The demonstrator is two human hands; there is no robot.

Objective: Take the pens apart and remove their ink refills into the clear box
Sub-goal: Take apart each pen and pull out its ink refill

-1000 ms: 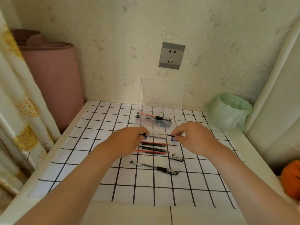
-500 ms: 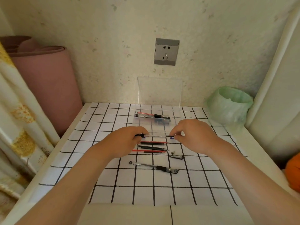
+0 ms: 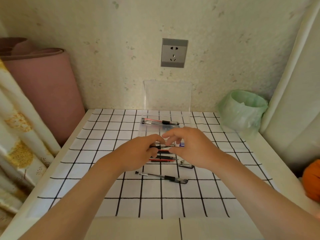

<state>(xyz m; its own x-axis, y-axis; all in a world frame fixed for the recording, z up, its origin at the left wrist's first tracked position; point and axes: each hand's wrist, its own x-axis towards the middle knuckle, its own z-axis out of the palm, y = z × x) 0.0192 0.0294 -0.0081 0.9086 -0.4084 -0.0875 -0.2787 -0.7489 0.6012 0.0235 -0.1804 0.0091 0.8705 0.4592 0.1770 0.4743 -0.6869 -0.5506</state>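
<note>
My left hand [image 3: 136, 153] grips a clear pen with a black grip [image 3: 160, 146] just above the checked cloth. My right hand [image 3: 192, 147] is at the pen's right end, thumb under it and fingers curled over it, index finger raised. Below the hands lie red and black refills [image 3: 163, 159], a loose pen cap [image 3: 187, 166] and one whole pen [image 3: 161, 176]. Behind the hands sits the clear box [image 3: 187, 122], its lid [image 3: 167, 96] standing open against the wall. Some pens [image 3: 159, 121] lie at the back of the box.
A bin lined with a green bag [image 3: 242, 110] stands at the back right. A rolled pink mat [image 3: 43, 87] and a curtain [image 3: 15, 132] flank the table's left side. An orange object [image 3: 311, 181] sits at the right edge. A wall socket [image 3: 174, 52] is above the box.
My right hand has slid left along the pen toward my left hand, so less of the pen shows between them. The view has tilted up slightly.
</note>
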